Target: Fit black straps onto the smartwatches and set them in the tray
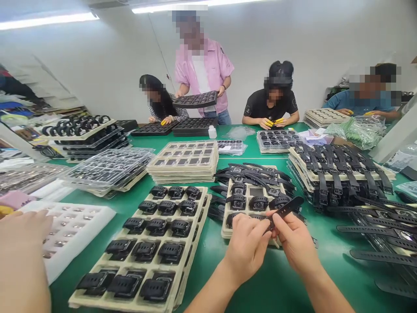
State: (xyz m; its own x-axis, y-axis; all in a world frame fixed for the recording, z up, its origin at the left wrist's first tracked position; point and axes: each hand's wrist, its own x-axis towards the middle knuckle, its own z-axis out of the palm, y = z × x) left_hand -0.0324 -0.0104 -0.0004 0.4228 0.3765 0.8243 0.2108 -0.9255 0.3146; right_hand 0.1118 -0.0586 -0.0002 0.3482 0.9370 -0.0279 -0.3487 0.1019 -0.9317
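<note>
Above the near edge of a cream tray (224, 232) of black watches, both hands meet around one black watch strap (288, 208). My left hand (246, 243) pinches the strap's lower end, its fingers curled and pressed together. My right hand (295, 241) grips the same strap between thumb and fingers, and the perforated free end sticks out up and to the right. The fingers hide whatever is attached at the lower end. To the left, a cream tray (154, 230) carries rows of watches with their black straps folded over.
Stacked cream trays (182, 163) stand mid-table. Strapped watches overhang a stack (342, 174) and another tray (397, 232) at right. A neighbour's arm (24, 261) reaches over a white foam tray (84, 221) at left. Several people work across the green table (208, 282).
</note>
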